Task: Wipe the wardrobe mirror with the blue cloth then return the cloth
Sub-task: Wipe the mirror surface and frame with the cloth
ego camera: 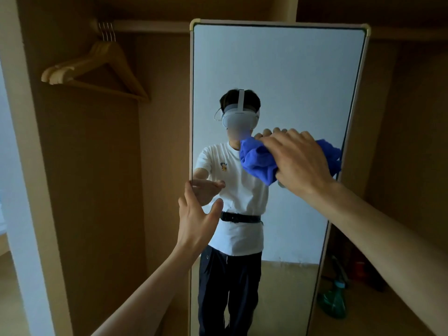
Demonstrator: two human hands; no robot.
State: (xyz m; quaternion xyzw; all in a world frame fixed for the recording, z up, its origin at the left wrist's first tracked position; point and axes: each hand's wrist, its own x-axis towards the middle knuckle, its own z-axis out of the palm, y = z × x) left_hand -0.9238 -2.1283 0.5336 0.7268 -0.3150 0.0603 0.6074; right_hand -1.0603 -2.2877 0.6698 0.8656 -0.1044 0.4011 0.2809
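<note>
The mirror (278, 69) stands in the middle of the wardrobe. Left of it, hangers (97, 69) hang on the rail (150, 26). The left hand (196, 221) touches the mirror's left edge; the right hand (300, 161) holds the cloth (257, 161) against its right half. A spray bottle (333, 301) sits low, right of the mirror.

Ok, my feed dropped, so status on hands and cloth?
Right hand grips blue cloth against mirror, right side. Left hand open, touching mirror's left edge. Nothing in the way.
</note>
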